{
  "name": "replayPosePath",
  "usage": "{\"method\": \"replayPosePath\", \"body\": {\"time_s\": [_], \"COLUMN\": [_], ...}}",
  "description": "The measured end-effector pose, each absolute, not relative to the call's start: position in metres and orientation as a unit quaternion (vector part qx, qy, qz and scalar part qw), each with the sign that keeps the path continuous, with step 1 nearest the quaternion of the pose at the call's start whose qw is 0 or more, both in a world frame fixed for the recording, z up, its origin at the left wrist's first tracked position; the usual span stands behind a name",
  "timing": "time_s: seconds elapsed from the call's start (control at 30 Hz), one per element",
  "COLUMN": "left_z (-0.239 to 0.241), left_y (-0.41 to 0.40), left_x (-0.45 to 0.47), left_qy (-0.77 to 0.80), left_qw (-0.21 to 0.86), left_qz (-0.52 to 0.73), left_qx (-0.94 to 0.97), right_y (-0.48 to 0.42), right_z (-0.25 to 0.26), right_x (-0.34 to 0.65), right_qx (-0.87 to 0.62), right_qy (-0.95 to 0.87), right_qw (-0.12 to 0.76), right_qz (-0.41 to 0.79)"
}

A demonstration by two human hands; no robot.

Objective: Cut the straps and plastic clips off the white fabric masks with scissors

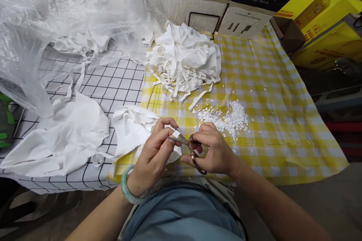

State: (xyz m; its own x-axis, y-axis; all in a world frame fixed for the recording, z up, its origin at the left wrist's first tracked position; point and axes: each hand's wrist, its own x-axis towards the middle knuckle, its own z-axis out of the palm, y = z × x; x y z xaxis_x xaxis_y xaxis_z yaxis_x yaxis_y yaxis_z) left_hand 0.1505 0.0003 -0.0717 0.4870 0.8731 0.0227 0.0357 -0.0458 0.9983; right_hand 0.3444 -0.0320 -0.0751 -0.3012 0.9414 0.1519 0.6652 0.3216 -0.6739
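Note:
My right hand (212,148) grips a pair of scissors (186,141) by the bronze-coloured handles, blades parted and pointing left. Between the blades is the white end of a strap (176,134), pinched in my left hand (158,147). The white fabric piece (132,126) lies on the table beside and under my left hand, and the strap seems to belong to it. Just beyond my right hand is a scatter of tiny white clippings (236,116). A jade-green bangle (127,186) circles my left wrist.
A heap of white strapped fabric pieces (189,52) sits at the back, before a beer carton (181,3) and a black wire stand (204,14). More white fabric (68,135) lies left, below clear plastic wrapping (85,3). Yellow boxes (325,19) stand far right.

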Motion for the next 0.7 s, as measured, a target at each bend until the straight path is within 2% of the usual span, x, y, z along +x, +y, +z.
{"method": "replayPosePath", "body": {"time_s": [0.7], "left_z": [-0.0749], "left_y": [-0.0003], "left_x": [0.1549], "left_qy": [0.347], "left_qw": [0.584], "left_qz": [0.335], "left_qx": [0.653], "right_y": [-0.0358], "right_z": [-0.0813], "right_x": [0.3469], "right_qx": [-0.536], "right_qy": [-0.755], "right_qw": [0.288], "right_qz": [0.246]}}
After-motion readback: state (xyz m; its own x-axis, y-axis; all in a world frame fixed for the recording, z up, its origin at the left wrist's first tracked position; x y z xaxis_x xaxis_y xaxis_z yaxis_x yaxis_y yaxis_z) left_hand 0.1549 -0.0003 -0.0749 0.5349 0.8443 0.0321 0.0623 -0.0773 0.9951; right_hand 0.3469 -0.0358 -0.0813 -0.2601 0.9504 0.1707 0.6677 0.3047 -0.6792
